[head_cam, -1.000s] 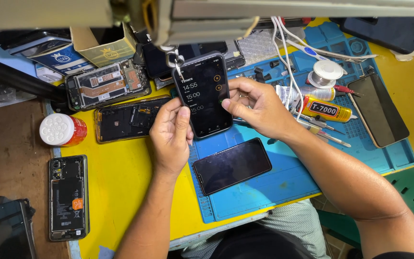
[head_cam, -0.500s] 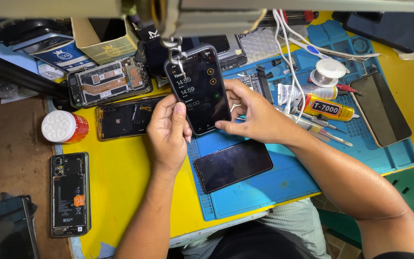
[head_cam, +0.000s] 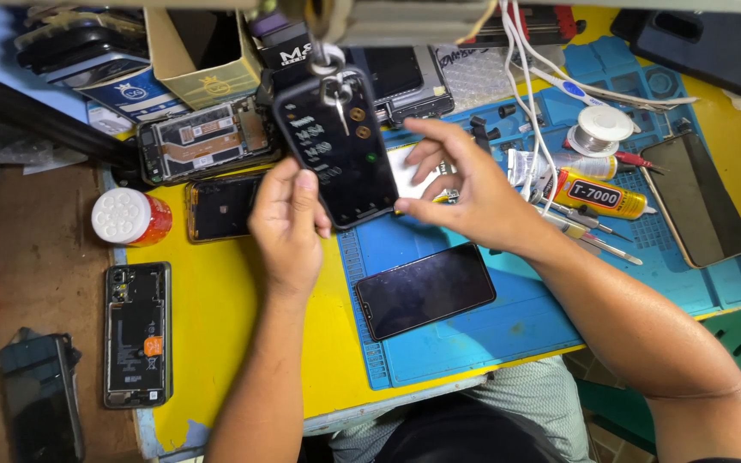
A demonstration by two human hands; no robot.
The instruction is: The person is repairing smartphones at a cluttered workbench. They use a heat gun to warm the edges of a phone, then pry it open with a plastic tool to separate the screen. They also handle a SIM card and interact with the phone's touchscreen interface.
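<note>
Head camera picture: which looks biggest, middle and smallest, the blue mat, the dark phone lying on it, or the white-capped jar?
1. Blue mat, by far the largest.
2. Dark phone lying on the mat.
3. White-capped jar, the smallest.
All three rest on the yellow table, so nearness hardly skews this.

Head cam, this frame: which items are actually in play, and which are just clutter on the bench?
In play:
- lit phone, gripped by left hand
- right hand, fingers spread beside it, open

Lying about:
- dark phone on blue mat
- yellow glue tube
- opened phone
- white-capped jar
- cardboard box
</note>
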